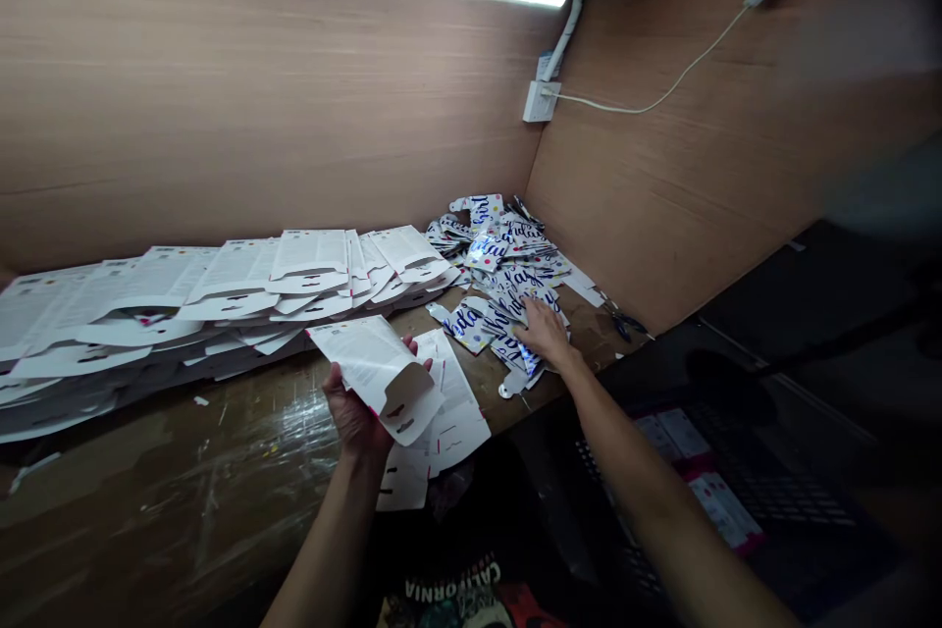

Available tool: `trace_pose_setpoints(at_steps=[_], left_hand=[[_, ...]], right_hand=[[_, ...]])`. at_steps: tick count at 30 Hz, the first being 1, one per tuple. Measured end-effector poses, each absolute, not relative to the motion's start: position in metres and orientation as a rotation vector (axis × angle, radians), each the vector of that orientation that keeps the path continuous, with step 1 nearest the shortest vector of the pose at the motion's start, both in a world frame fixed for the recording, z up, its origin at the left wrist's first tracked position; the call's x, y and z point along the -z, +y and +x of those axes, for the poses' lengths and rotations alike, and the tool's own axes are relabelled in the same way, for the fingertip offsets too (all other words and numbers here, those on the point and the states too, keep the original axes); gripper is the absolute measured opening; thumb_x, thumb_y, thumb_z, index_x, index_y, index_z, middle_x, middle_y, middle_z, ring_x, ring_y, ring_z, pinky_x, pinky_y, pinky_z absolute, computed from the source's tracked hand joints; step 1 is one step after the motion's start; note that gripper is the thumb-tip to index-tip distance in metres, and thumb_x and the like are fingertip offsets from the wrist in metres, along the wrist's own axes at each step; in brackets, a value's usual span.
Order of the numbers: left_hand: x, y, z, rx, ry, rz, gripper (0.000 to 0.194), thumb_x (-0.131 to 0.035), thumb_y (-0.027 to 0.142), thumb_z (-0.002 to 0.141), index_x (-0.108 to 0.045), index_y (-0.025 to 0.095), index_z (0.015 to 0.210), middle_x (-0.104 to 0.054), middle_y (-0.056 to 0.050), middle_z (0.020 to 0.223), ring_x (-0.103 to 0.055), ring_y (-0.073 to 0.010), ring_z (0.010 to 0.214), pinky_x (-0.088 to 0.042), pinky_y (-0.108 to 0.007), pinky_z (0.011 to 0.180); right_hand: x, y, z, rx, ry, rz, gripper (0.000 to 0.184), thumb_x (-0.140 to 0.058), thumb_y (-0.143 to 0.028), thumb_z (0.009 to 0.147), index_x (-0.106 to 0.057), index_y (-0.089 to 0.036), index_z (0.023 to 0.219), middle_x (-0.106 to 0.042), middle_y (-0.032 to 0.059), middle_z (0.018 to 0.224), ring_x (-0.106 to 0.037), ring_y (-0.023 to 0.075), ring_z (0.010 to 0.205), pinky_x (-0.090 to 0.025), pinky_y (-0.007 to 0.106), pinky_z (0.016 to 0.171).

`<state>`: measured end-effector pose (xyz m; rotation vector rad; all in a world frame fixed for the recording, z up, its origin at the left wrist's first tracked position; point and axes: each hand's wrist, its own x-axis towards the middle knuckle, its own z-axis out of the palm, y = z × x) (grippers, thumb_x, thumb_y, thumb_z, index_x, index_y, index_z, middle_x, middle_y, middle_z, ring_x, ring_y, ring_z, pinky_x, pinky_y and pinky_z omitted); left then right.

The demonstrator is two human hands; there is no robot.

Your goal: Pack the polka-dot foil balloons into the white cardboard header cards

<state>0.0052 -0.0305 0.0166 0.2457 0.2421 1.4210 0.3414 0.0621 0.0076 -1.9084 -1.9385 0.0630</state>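
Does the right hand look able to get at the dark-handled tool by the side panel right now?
Probably yes: the right hand touches the printed foil pieces, and the dark-handled tool lies just to their right, with nothing visible blocking the way.

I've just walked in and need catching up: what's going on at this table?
A person's left hand holds a flat white printed cardboard envelope. Their right hand is on a pile of shiny white foil pieces with blue lettering; whether it grips any is unclear. More white printed envelopes lie overlapping to the left.
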Motion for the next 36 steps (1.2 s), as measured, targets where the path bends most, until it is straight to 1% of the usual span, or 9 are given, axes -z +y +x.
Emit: trace_pose_setpoints(at_steps=[3,6,12,18,25,28,30,32,36], left_hand=[[-0.017,-0.030,0.010,-1.390,0.290,0.211,0.085,-0.066,0.061,0.086,-0.042,0.026,0.159,-0.068,-0.019,0.141,-0.066,-0.0446,0.129,-0.044,-0.075,0.111],[-0.021,-0.030,0.015,-1.410,0.384,0.166,0.087,-0.064,0.064,0.086,-0.045,0.019,0.158,-0.069,-0.024,0.138,-0.068,-0.0449,0.125,-0.046,-0.076,0.108],[-0.035,-0.022,0.026,-1.493,0.495,0.115,0.084,-0.061,0.072,0.085,-0.054,0.020,0.150,-0.072,-0.020,0.129,-0.070,-0.0442,0.121,-0.051,-0.073,0.103],[-0.042,-0.023,0.046,-1.499,0.497,0.153,0.083,-0.059,0.072,0.087,-0.055,0.015,0.148,-0.073,-0.020,0.125,-0.070,-0.0402,0.119,-0.055,-0.066,0.103],[-0.047,-0.032,0.041,-1.411,0.453,0.164,0.089,-0.056,0.074,0.087,-0.053,0.010,0.149,-0.073,-0.022,0.126,-0.067,-0.0420,0.123,-0.050,-0.069,0.107],[-0.046,-0.035,0.033,-1.442,0.423,0.140,0.087,-0.055,0.076,0.086,-0.054,0.014,0.148,-0.074,-0.020,0.124,-0.069,-0.0407,0.120,-0.048,-0.071,0.109],[-0.044,-0.038,0.034,-1.476,0.443,0.112,0.084,-0.054,0.076,0.087,-0.057,0.015,0.144,-0.075,-0.018,0.117,-0.072,-0.0385,0.114,-0.048,-0.070,0.109],[-0.043,-0.042,0.040,-1.457,0.484,0.154,0.082,-0.053,0.077,0.087,-0.061,0.013,0.138,-0.075,-0.018,0.116,-0.071,-0.0385,0.115,-0.049,-0.068,0.110],[-0.037,-0.054,0.037,-1.333,0.820,0.621,0.080,-0.052,0.083,0.086,-0.064,0.019,0.133,-0.065,-0.020,0.140,-0.052,-0.0440,0.142,-0.044,-0.060,0.114]], right_hand=[[-0.009,0.076,0.358,-0.046,-1.942,-1.916,0.033,-0.059,-0.010,0.089,-0.072,-0.013,0.119,-0.077,0.0166,0.114,-0.065,0.0286,0.111,-0.045,0.039,0.100],[-0.023,0.061,0.350,0.044,-1.889,-1.854,0.035,-0.047,-0.010,0.096,-0.072,-0.012,0.120,-0.076,0.0185,0.114,-0.065,0.0299,0.111,-0.044,0.042,0.101],[-0.082,-0.045,0.281,-0.015,-2.364,-1.101,0.033,-0.058,-0.011,0.097,-0.071,-0.019,0.127,-0.071,0.0067,0.095,-0.064,0.0215,0.088,-0.047,0.030,0.076],[-0.110,-0.106,0.213,0.217,-2.571,-1.092,0.017,-0.063,-0.001,0.089,-0.071,-0.016,0.088,-0.068,0.0076,0.084,-0.060,0.0228,0.078,-0.039,0.035,0.059],[-0.073,-0.081,0.185,0.088,-2.466,-0.906,0.034,-0.048,-0.010,0.103,-0.072,-0.015,0.126,-0.074,0.0140,0.094,-0.065,0.0289,0.090,-0.052,0.042,0.074],[-0.061,-0.087,0.181,-0.122,-2.417,-0.866,0.044,-0.052,-0.020,0.104,-0.058,-0.013,0.148,-0.074,0.0182,0.123,-0.066,0.0325,0.115,-0.055,0.049,0.097],[-0.054,-0.096,0.179,-0.243,-2.416,-0.810,0.063,-0.060,-0.038,0.103,-0.045,-0.011,0.158,-0.063,0.0214,0.146,-0.057,0.0366,0.136,-0.048,0.054,0.113],[-0.045,-0.099,0.178,-0.296,-2.410,-0.826,0.071,-0.062,-0.052,0.100,-0.047,-0.011,0.156,-0.059,0.0228,0.150,-0.054,0.0392,0.139,-0.045,0.057,0.116],[-0.036,-0.047,0.178,-0.277,-2.180,-1.052,0.040,-0.041,-0.041,0.110,-0.069,-0.016,0.123,-0.073,0.0178,0.111,-0.068,0.0309,0.105,-0.055,0.045,0.094]])
